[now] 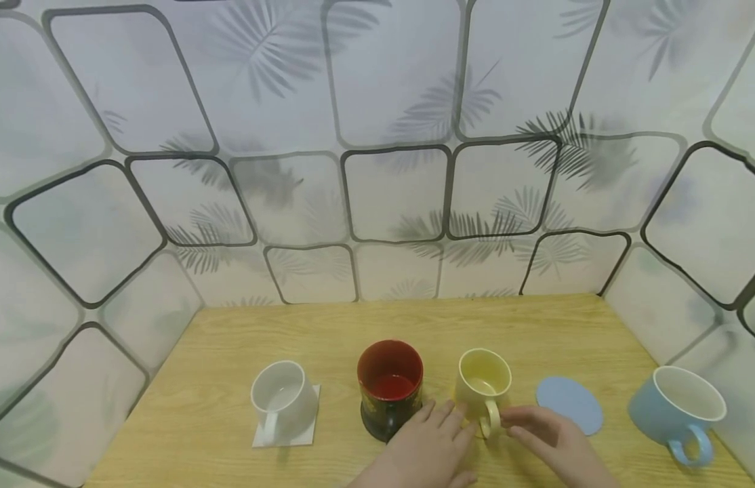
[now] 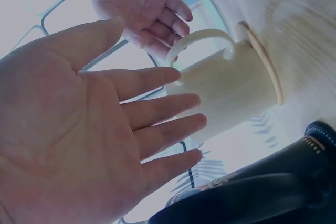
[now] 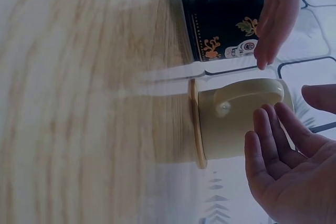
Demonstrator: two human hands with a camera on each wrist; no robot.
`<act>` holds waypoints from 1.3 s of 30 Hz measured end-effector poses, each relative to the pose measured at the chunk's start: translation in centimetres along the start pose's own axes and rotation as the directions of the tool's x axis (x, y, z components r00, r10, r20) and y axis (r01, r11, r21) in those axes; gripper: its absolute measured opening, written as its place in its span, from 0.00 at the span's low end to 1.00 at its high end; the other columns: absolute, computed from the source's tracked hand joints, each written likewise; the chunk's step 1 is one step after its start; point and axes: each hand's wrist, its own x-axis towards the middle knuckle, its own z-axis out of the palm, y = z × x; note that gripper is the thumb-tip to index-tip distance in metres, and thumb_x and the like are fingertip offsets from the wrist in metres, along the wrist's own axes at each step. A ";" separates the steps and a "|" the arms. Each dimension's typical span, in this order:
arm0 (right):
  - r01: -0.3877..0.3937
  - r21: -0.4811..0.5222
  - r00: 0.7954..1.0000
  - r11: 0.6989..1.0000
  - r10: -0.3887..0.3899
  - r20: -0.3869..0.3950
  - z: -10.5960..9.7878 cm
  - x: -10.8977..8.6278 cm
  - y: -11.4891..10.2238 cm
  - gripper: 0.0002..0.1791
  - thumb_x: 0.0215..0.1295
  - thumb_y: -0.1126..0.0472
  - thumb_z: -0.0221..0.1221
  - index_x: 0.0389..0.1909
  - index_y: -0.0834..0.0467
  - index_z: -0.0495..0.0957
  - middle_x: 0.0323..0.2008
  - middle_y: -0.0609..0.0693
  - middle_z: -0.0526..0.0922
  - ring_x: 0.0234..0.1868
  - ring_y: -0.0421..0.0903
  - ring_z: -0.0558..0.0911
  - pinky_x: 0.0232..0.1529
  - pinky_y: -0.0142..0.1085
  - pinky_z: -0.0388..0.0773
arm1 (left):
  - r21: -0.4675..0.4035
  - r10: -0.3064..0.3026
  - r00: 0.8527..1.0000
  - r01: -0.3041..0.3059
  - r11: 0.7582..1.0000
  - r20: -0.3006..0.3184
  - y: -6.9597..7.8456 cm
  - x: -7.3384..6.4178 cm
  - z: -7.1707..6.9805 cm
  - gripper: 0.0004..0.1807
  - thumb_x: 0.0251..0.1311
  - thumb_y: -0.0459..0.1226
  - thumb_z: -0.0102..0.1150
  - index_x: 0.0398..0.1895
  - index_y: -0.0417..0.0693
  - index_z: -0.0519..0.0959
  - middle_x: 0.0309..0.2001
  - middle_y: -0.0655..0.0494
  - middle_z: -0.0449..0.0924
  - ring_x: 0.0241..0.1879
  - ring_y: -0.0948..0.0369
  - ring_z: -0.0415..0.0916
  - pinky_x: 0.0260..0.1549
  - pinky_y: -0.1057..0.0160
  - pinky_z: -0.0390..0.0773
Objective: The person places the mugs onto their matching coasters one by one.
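A pale yellow mug (image 1: 467,398) stands upright on a thin round wooden coaster (image 3: 196,129), its handle (image 1: 493,417) facing me. My left hand (image 1: 423,444) is between this mug and the black one, palm down, fingers straight and spread; its fingertips come close to the yellow mug's side. To the right of the handle is my right hand (image 1: 551,437), fingers slightly bent and thumb apart, with the fingertips right at the handle. Neither hand grips anything. The black mug (image 3: 223,22) has a red inside and floral and skull decoration; my left hand partly covers it in the head view.
A white mug (image 1: 298,413) sits on a white square coaster (image 1: 304,437) at the left. To the right lies a round blue coaster (image 1: 569,403), with a light blue mug (image 1: 664,410) beyond it near the side wall. A patterned backdrop (image 1: 396,196) encloses the wooden table (image 1: 194,407).
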 end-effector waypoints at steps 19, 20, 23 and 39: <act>0.052 -0.047 0.996 0.998 -0.055 -0.064 -1.4 -0.1 -0.2 0.12 0.74 0.77 0.57 0.54 0.76 0.79 0.51 0.24 0.85 0.47 0.28 0.86 0.44 0.26 0.86 | -0.003 0.034 0.999 -0.034 0.999 -0.016 -0.4 -0.5 -2.3 0.34 0.77 0.66 0.46 0.78 0.64 0.69 0.78 0.63 0.69 0.78 0.63 0.67 0.76 0.58 0.71; 0.051 -0.051 0.996 0.997 -0.055 -0.073 -1.4 -0.1 -0.3 0.12 0.73 0.77 0.57 0.54 0.75 0.79 0.51 0.24 0.85 0.47 0.28 0.86 0.44 0.26 0.86 | 0.006 0.038 0.999 -0.038 0.999 -0.023 -0.4 -0.5 -2.4 0.34 0.77 0.66 0.46 0.78 0.65 0.70 0.78 0.64 0.70 0.78 0.63 0.67 0.76 0.59 0.71; 0.029 -0.064 0.995 0.998 -0.035 -0.098 -1.6 -0.1 -0.6 0.11 0.73 0.77 0.57 0.53 0.74 0.80 0.50 0.24 0.85 0.47 0.28 0.86 0.44 0.25 0.86 | 0.048 0.046 0.998 -0.044 0.998 -0.052 -0.5 -0.5 -2.7 0.33 0.76 0.66 0.46 0.77 0.65 0.70 0.77 0.64 0.70 0.78 0.64 0.67 0.76 0.59 0.72; -0.094 -0.081 0.987 0.992 0.082 -0.139 -3.2 -0.3 -1.6 0.14 0.77 0.72 0.56 0.59 0.71 0.79 0.49 0.25 0.85 0.47 0.29 0.86 0.45 0.27 0.87 | 0.041 0.050 0.990 -0.045 0.998 -0.129 -0.4 0.2 -3.9 0.34 0.74 0.66 0.51 0.76 0.65 0.71 0.76 0.64 0.72 0.78 0.63 0.67 0.76 0.59 0.71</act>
